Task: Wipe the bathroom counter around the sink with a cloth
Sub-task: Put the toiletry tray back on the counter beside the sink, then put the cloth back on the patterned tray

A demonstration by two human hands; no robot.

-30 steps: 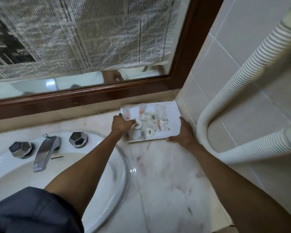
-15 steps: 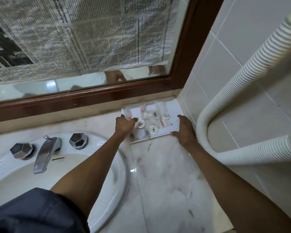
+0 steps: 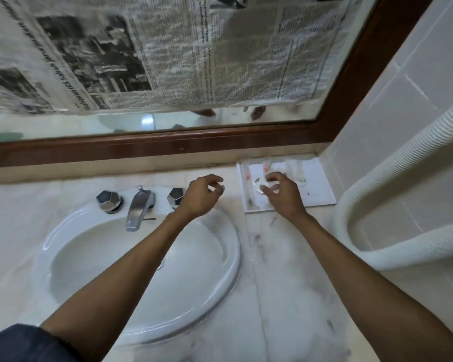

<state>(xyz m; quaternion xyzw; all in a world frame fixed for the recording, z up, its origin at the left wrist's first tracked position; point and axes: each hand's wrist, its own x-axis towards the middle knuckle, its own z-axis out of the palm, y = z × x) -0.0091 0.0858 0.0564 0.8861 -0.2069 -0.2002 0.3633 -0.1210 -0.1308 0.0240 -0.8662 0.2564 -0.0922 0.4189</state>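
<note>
The big marble bench (image 3: 285, 296) runs under both arms, with faint reddish and dark marks on it below the right hand. The round white sink (image 3: 141, 270) sits under the left arm. No cloth shows anywhere, so the wiping has not begun. The job right now looks like getting things out of the way first.

Just past the right hand lies a flat white tray (image 3: 317, 184), pushed into the far corner by the wall and the mirror's wood frame. Small things lie on it: little round white pieces and thin tubes with red on them, too blurry to name.

The right hand (image 3: 283, 194) is over the tray with its fingers bent and close together on one small round piece; whether it is really pinched, I cannot tell. The left hand (image 3: 202, 197) hangs beside the tap knob (image 3: 175, 197), fingers curled loosely apart, holding nothing.

To do this well, lift the whole tray level with both hands, so nothing rolls off into the sink.
</note>
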